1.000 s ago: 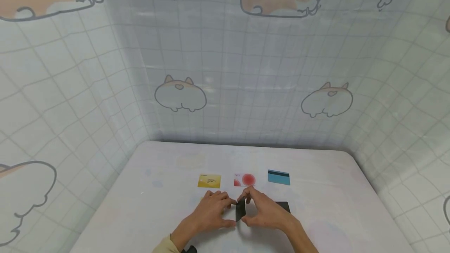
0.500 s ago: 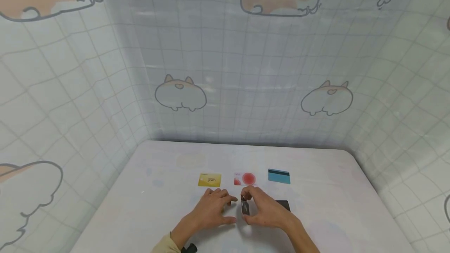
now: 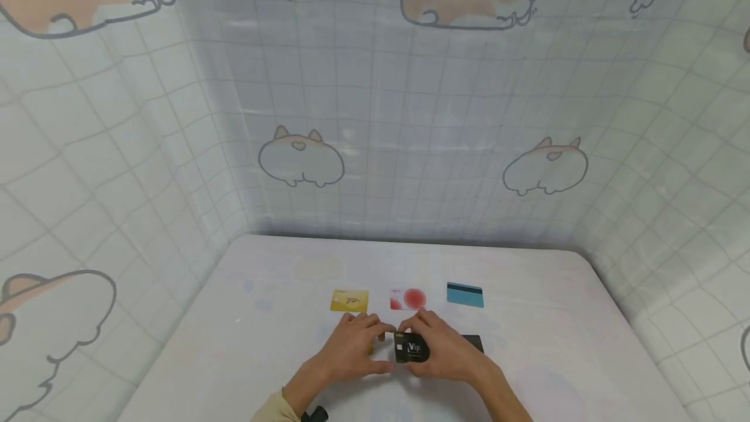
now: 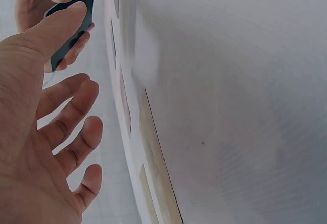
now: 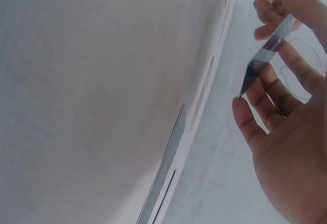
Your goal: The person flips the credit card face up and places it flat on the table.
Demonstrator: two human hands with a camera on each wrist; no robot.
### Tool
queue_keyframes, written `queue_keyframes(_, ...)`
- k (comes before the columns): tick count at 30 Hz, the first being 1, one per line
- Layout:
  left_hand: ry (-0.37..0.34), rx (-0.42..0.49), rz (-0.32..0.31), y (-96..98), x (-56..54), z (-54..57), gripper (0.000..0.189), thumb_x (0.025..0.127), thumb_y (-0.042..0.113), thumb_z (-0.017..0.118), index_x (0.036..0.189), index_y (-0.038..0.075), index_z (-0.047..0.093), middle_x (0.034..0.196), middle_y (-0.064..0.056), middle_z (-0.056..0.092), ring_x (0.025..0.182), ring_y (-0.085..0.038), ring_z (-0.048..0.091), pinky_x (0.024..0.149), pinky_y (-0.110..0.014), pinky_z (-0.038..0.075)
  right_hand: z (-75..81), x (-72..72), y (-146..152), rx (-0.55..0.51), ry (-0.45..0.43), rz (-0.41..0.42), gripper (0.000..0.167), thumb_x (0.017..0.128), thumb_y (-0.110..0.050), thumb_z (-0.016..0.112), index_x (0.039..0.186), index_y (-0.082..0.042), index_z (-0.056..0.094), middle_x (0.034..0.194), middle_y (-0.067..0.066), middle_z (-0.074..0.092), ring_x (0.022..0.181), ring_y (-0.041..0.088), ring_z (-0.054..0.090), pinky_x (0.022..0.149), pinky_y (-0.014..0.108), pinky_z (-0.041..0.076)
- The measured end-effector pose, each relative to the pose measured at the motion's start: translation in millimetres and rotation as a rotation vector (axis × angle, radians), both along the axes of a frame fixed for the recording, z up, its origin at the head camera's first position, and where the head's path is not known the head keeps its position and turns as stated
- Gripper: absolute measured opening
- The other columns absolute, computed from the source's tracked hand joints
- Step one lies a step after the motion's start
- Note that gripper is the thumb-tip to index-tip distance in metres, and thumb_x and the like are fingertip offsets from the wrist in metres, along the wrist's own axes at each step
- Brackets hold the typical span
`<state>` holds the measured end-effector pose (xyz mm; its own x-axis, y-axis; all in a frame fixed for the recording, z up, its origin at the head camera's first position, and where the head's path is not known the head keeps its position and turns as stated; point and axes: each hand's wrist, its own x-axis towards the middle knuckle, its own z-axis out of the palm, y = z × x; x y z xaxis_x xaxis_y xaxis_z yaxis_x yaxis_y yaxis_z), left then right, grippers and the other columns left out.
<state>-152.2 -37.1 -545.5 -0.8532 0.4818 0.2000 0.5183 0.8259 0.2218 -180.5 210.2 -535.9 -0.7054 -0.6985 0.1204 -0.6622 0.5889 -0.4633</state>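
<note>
A black card with "Vip" lettering faces up toward the head view, above the table. My right hand pinches it by its long edges, thumb on the near side and fingers on the far side. To its left is my left hand, fingers loosely bent and holding nothing, with the index fingertip right at the card's left corner. In the left wrist view the left thumb overlaps the dark card. The right wrist view has the card tilted between the right thumb and fingers.
In a row behind the hands lie a yellow card, a white card with a red circle and a blue striped card. A black card is partly hidden by the right hand, another yellow one by the left.
The right hand has turned the black card from edge-on to facing the head camera, so its lettering shows. The left fingers have let go of it, the left hand staying close by.
</note>
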Motion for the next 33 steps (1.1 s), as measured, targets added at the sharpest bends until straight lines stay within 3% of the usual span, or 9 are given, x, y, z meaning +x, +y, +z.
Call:
queue_keyframes(9,-0.013,0.008,-0.002,1.7,0.6,1.6,0.059,0.076,0.067,0.077,0.123,0.034,0.065,0.095,0.018,0.056,0.089,-0.004,0.05,0.084,-0.04,0.038,-1.3,-0.9,0.8,0.057,0.005,-0.01,0.054,0.079,-0.049,0.082,0.127,-0.04,0.058,0.116,-0.016,0.05,0.105,0.007,0.051,0.097,0.038,0.049)
queue_keyframes(21,-0.012,-0.001,0.005,4.8,-1.3,-0.7,0.059,0.075,0.07,0.075,0.121,0.035,0.066,0.094,0.018,0.056,0.091,-0.004,0.051,0.085,-0.04,0.038,1.8,-1.4,-2.4,0.115,0.027,-0.035,0.056,0.078,-0.051,0.084,0.126,-0.036,0.061,0.115,-0.014,0.052,0.105,0.008,0.051,0.099,0.04,0.048)
queue_keyframes(33,0.038,-0.037,0.003,1.8,-1.8,-1.2,0.051,0.075,0.069,0.075,0.115,0.037,0.069,0.09,0.018,0.057,0.084,-0.004,0.047,0.08,-0.038,0.037,1.5,-2.3,-2.4,0.114,-0.07,-0.05,0.053,0.078,-0.048,0.084,0.122,-0.033,0.061,0.113,-0.014,0.05,0.103,0.007,0.05,0.097,0.035,0.05)
